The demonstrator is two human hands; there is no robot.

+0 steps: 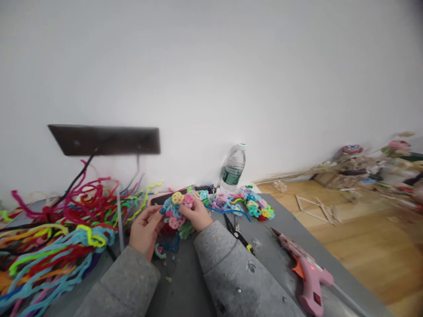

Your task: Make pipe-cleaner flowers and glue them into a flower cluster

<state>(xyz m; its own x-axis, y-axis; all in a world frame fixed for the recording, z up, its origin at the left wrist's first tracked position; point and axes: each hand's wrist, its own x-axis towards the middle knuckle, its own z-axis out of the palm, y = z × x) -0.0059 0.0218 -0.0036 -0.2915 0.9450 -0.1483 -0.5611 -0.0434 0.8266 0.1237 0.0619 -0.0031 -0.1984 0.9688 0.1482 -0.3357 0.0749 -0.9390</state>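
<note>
1. Pipe cleaners (61,257), large loose heap, many colours: light blue, red, orange, yellow and green, with magenta strands rising behind.
2. Dark panel (105,141), long and low, against the white wall (198,66); cords hang near it; edges blurred.
3. Pale stick (119,220), slender, nearly vertical in view, between the heap and the left hand.
4. Left hand (145,231), grey sleeve; thumb and fingers pinched together on the near-left side of the flower bunch.
5. Flower bunch (176,209), looped blooms in yellow, pink and blue, some green beneath; located between the two hands, gripped by both, over the far part of the table. Blurred in places.
6. Right hand (198,215), grey sleeve; clamped on the bunch from the right, thumb across its front.
7. Bottle (233,169), clear, green label, pale cap; upright near the wall.
8. Pliers (238,235), black with yellow accents; lying just beside the right sleeve.
9. Small fuzzy flowers (254,209), mixed pastels and brights, spread along the back of the grey table (284,211).
10. Glue gun (312,281), pink, orange trigger, red light showing; on its side, nozzle directed away from the person, translucent rod at the rear.
11. Wooden floor (350,237), bearing thin sticks (317,209) and a blurred pile of oddments (363,167).
</note>
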